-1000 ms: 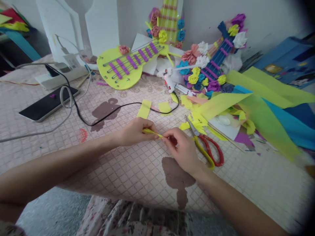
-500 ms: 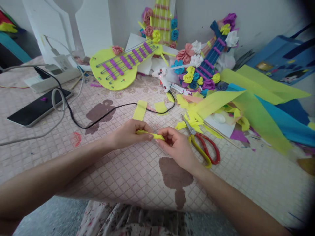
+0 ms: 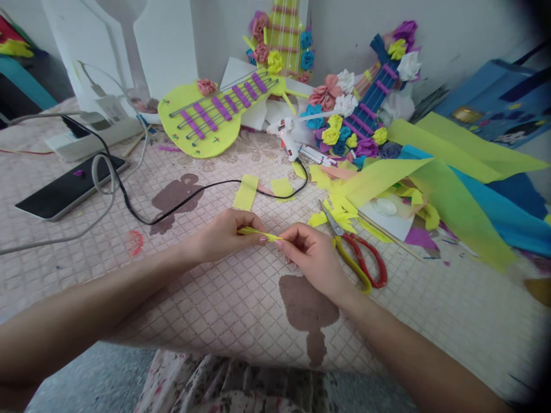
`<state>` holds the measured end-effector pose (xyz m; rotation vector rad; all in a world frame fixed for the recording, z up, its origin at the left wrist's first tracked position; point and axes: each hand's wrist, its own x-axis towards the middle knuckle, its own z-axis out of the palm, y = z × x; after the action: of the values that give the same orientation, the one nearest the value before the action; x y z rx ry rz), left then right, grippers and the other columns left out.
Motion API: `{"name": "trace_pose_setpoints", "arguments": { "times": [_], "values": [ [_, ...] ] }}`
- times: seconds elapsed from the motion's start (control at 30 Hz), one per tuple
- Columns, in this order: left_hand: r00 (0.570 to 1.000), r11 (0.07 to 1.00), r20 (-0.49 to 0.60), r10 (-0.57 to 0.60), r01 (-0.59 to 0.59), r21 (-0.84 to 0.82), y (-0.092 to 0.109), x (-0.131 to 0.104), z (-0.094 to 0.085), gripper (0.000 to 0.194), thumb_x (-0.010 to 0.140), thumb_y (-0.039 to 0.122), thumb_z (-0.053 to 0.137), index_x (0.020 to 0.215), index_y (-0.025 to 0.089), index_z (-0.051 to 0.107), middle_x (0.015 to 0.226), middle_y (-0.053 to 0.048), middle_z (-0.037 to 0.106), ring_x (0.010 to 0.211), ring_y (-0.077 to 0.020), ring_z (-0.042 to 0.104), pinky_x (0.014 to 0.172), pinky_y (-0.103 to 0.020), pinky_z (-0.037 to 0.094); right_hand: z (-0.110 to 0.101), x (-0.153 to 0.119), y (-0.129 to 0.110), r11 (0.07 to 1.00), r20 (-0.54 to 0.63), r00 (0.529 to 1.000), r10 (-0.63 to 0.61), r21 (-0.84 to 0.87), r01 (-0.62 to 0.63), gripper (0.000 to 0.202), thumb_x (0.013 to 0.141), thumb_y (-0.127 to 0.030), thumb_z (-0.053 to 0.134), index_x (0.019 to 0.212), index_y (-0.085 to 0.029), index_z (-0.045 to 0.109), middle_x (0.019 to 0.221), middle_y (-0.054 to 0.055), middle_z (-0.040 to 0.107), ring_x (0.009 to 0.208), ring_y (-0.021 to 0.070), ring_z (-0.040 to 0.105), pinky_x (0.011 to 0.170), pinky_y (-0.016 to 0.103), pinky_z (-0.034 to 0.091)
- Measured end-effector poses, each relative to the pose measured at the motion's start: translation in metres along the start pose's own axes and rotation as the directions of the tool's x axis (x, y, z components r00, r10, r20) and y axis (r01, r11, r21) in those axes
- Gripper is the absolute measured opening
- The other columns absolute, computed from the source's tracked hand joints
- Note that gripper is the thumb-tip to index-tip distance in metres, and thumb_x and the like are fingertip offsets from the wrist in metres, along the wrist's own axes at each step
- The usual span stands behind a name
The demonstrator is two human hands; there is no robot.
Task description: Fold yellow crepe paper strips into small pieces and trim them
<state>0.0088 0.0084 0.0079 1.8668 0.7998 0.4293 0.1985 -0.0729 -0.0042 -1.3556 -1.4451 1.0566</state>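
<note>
A narrow folded strip of yellow crepe paper (image 3: 259, 233) stretches between my two hands, just above the table. My left hand (image 3: 232, 232) pinches its left part between thumb and fingers. At the strip's other end, my right hand (image 3: 310, 251) is closed in a pinch, thumb against forefinger. Scissors (image 3: 353, 246) with one red and one yellow handle lie right beside my right hand, blades on yellow paper scraps (image 3: 340, 212). Beyond my hands rest a yellow paper rectangle (image 3: 246, 193) and a smaller yellow piece (image 3: 282, 189).
A white glue gun (image 3: 287, 140) stands behind, its black cord (image 3: 206, 187) looping across the cloth. Paper guitars (image 3: 206, 123) with flowers fill the back. Crepe sheets (image 3: 469, 212) and a blue bag (image 3: 495, 103) lie right; a phone (image 3: 64, 189) and power strip (image 3: 90, 140) left.
My right fingers have shifted on the strip's right end, and less of the paper shows there now. My left hand keeps its pinch. The view has moved slightly.
</note>
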Motion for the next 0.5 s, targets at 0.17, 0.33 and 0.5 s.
{"name": "trace_pose_setpoints", "arguments": {
  "times": [0.17, 0.33, 0.5],
  "values": [
    [1.000, 1.000, -0.020, -0.023, 0.024, 0.014, 0.0016, -0.0013, -0.0025, 0.019, 0.079, 0.032, 0.064, 0.081, 0.013, 0.067, 0.073, -0.004, 0.069, 0.065, -0.0124, 0.060, 0.058, -0.022, 0.046, -0.0023, 0.0013, -0.0015, 0.980, 0.089, 0.990, 0.113, 0.153, -0.125, 0.023, 0.079, -0.038, 0.068, 0.090, -0.019, 0.061, 0.062, -0.004, 0.060, 0.050, 0.0098, 0.056, 0.046, 0.023, 0.045],
    [0.999, 0.999, -0.017, -0.038, 0.038, 0.013, 0.0025, -0.0029, -0.0066, 0.020, 0.080, 0.032, 0.063, 0.082, 0.012, 0.067, 0.073, -0.004, 0.069, 0.064, -0.0122, 0.059, 0.057, -0.022, 0.045, -0.0053, 0.0007, -0.0012, 0.978, 0.162, 0.975, 0.153, 0.120, -0.173, 0.020, 0.082, -0.037, 0.065, 0.083, -0.018, 0.058, 0.069, -0.001, 0.064, 0.048, 0.0078, 0.056, 0.042, 0.020, 0.042],
    [0.999, 0.998, -0.021, -0.049, 0.050, 0.041, 0.0042, -0.0028, -0.0068, 0.020, 0.080, 0.031, 0.063, 0.082, 0.012, 0.068, 0.072, -0.004, 0.068, 0.064, -0.0125, 0.059, 0.056, -0.022, 0.044, -0.0058, 0.0004, -0.0025, 0.992, 0.162, 0.981, 0.106, 0.050, -0.116, 0.018, 0.084, -0.036, 0.062, 0.084, -0.018, 0.060, 0.070, -0.001, 0.064, 0.053, 0.0089, 0.056, 0.046, 0.021, 0.043]
  ]
}}
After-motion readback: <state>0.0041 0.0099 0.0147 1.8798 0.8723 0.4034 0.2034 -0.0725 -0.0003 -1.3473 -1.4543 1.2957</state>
